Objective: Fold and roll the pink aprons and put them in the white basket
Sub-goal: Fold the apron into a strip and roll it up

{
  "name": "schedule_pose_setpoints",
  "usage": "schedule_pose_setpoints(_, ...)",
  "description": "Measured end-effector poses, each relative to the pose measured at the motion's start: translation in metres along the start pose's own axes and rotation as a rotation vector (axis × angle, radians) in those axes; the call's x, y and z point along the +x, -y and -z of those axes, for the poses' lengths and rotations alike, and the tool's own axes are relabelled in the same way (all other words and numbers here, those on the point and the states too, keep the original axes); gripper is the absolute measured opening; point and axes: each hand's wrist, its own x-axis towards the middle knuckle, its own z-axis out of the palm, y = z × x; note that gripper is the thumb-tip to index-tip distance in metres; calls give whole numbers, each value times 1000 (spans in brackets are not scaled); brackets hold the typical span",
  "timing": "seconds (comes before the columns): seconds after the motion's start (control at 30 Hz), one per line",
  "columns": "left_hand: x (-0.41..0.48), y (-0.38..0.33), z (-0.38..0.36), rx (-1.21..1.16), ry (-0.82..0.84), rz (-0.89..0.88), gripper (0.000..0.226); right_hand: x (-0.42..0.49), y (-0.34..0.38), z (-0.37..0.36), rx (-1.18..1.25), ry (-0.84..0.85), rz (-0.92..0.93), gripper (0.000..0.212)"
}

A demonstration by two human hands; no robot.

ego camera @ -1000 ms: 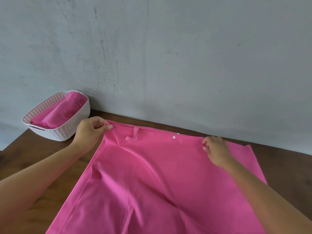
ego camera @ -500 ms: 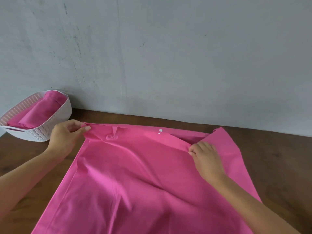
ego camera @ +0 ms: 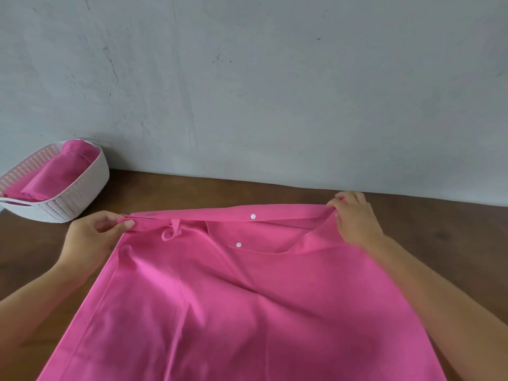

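Observation:
A pink apron (ego camera: 233, 306) lies spread over the brown table, reaching from the far edge down to the bottom of the view. Its top band carries two white snaps and a small loop. My left hand (ego camera: 93, 237) pinches the band's left corner between thumb and fingers. My right hand (ego camera: 354, 215) grips the band's right end, and the band is pulled taut between both hands. The white basket (ego camera: 82, 193) stands at the far left against the wall with a rolled pink apron (ego camera: 55, 174) inside it.
A grey wall (ego camera: 275, 92) rises right behind the wooden table (ego camera: 453, 232). Bare wood shows to the right of the apron and between the apron and the basket.
My right hand moved right and away from me, taking the band's right end and stretching it straight. The flap that lay to the right is now folded in. My left hand kept its pinch.

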Motion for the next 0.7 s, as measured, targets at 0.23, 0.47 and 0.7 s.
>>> schedule_pose_setpoints(0.23,-5,-1,-3,6,-28,43,4,24,-24,19,-222,236,41,25)
schedule_pose_setpoints(0.47,0,-7,5,47,-50,53,5,9,-32,30,-313,84,119,6)
schedule_pose_setpoints(0.7,2,-16,21,79,-49,12,3,-29,-49,54,-292,-187,120,30)
